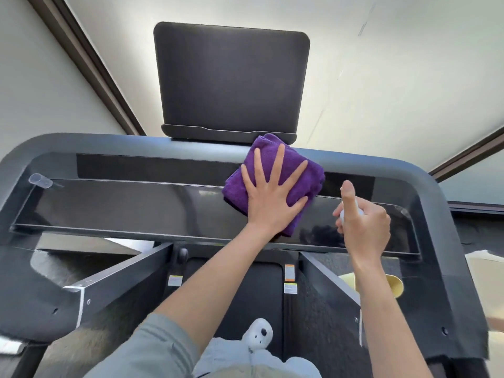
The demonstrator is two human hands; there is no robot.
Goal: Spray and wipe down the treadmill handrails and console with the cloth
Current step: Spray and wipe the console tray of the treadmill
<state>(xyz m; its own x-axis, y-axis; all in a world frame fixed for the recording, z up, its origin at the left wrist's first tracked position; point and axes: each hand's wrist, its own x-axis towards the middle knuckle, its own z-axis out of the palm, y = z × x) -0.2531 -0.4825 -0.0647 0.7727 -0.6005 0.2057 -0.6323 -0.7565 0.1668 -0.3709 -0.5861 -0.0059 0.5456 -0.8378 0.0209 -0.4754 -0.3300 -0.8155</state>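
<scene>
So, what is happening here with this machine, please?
A person is cleaning a treadmill. The left hand presses a folded purple microfibre cloth flat, fingers spread, on the glossy black console panel, just below the dark upright screen. The right hand grips a small white spray bottle above the right part of the panel, thumb up. A small clear cap lies at the panel's far left.
</scene>
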